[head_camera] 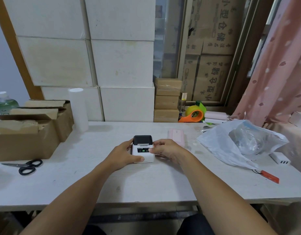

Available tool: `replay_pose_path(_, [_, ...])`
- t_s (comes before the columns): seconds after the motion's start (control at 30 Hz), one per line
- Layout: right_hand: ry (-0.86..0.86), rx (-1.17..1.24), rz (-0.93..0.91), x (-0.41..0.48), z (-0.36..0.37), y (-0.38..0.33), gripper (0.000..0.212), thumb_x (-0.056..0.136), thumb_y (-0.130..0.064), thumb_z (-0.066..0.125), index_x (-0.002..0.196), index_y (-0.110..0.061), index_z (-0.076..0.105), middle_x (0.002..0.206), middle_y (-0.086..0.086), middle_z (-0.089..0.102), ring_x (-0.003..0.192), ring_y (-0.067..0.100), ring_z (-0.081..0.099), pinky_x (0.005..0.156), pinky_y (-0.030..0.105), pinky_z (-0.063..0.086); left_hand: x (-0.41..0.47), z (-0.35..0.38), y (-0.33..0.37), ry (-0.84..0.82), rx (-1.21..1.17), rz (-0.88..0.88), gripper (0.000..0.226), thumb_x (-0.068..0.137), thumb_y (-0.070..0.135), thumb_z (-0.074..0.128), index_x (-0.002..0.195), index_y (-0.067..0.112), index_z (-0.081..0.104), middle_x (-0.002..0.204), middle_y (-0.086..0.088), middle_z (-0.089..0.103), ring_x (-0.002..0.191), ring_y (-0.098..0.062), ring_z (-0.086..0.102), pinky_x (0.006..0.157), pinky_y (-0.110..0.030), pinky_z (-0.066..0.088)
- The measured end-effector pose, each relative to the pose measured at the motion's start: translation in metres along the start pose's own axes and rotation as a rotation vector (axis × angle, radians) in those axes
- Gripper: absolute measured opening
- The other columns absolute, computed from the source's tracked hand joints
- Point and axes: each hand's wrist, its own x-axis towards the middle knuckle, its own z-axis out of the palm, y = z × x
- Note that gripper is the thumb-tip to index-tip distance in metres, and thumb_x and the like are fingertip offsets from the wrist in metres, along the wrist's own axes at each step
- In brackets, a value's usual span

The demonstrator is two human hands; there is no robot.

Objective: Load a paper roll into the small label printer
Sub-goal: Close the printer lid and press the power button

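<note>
A small white label printer [143, 146] with a dark lid and a lit green light stands in the middle of the white table [146, 182]. Its lid looks closed. My left hand [124, 154] grips the printer's left side, thumb resting on its front corner. On the printer's right side sits my right hand [166, 150], its thumb pressed on the front panel beside the light. A tall white paper roll [78, 109] stands upright at the back left of the table. No loose small roll is visible.
Open cardboard boxes [29, 131] sit at the left, with black scissors [27, 167] in front. A pink box [176, 135] lies behind the printer. At the right are a plastic bag [239, 143], a white charger [281, 159], an orange tag [270, 176] and a tape dispenser [195, 114].
</note>
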Motion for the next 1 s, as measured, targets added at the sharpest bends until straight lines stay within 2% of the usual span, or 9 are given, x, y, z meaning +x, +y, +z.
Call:
replay_pose_path(0.13, [-0.001, 0.006, -0.005, -0.002, 0.000, -0.001, 0.093, 0.041, -0.038, 0.099, 0.127, -0.016, 0.074, 0.116, 0.002, 0.081, 0.106, 0.019, 0.079, 0.106, 0.039, 0.059, 0.000, 0.000, 0.001, 0.009, 0.008, -0.010, 0.067, 0.071, 0.034, 0.091, 0.113, 0.069, 0.053, 0.119, 0.028, 0.070, 0.108, 0.018, 0.061, 0.083, -0.010, 0.044])
replay_pose_path(0.23, [0.000, 0.018, -0.011, -0.004, 0.000, -0.001, 0.087, 0.046, -0.035, 0.099, 0.127, -0.016, 0.074, 0.116, 0.002, 0.081, 0.105, 0.019, 0.079, 0.105, 0.039, 0.059, 0.000, 0.001, -0.001, 0.012, -0.007, -0.025, 0.070, 0.071, 0.033, 0.092, 0.115, 0.068, 0.051, 0.118, 0.030, 0.069, 0.102, 0.025, 0.059, 0.083, -0.010, 0.044])
replay_pose_path(0.43, [-0.007, 0.024, -0.022, -0.008, 0.000, -0.003, 0.074, 0.059, -0.028, 0.097, 0.128, -0.015, 0.073, 0.117, 0.002, 0.080, 0.105, 0.018, 0.079, 0.106, 0.038, 0.059, 0.002, 0.001, -0.002, 0.006, -0.016, -0.023, 0.069, 0.071, 0.032, 0.092, 0.110, 0.070, 0.050, 0.120, 0.027, 0.069, 0.110, 0.017, 0.059, 0.082, -0.009, 0.043])
replay_pose_path(0.63, [-0.008, 0.035, -0.019, -0.011, 0.001, -0.003, 0.064, 0.066, -0.022, 0.096, 0.125, -0.013, 0.074, 0.116, 0.003, 0.080, 0.106, 0.020, 0.079, 0.106, 0.037, 0.059, 0.003, 0.002, -0.006, 0.009, -0.030, -0.019, 0.075, 0.067, 0.036, 0.093, 0.125, 0.062, 0.053, 0.125, 0.024, 0.070, 0.115, 0.011, 0.062, 0.089, -0.013, 0.046])
replay_pose_path(0.77, [0.001, 0.028, -0.014, -0.010, 0.002, -0.003, 0.083, 0.047, -0.034, 0.098, 0.125, -0.017, 0.074, 0.116, 0.001, 0.080, 0.107, 0.019, 0.078, 0.107, 0.038, 0.058, 0.005, 0.002, -0.008, 0.010, -0.023, -0.015, 0.088, 0.064, 0.040, 0.093, 0.142, 0.050, 0.054, 0.127, 0.022, 0.070, 0.120, 0.004, 0.062, 0.098, -0.022, 0.049])
replay_pose_path(1.0, [0.014, 0.026, -0.013, -0.012, 0.003, -0.005, 0.074, 0.058, -0.029, 0.097, 0.127, -0.016, 0.073, 0.116, 0.001, 0.080, 0.109, 0.020, 0.077, 0.108, 0.039, 0.057, 0.005, 0.002, -0.008, 0.007, -0.029, -0.021, 0.087, 0.066, 0.037, 0.093, 0.142, 0.052, 0.052, 0.128, 0.021, 0.069, 0.120, 0.003, 0.062, 0.090, -0.016, 0.046])
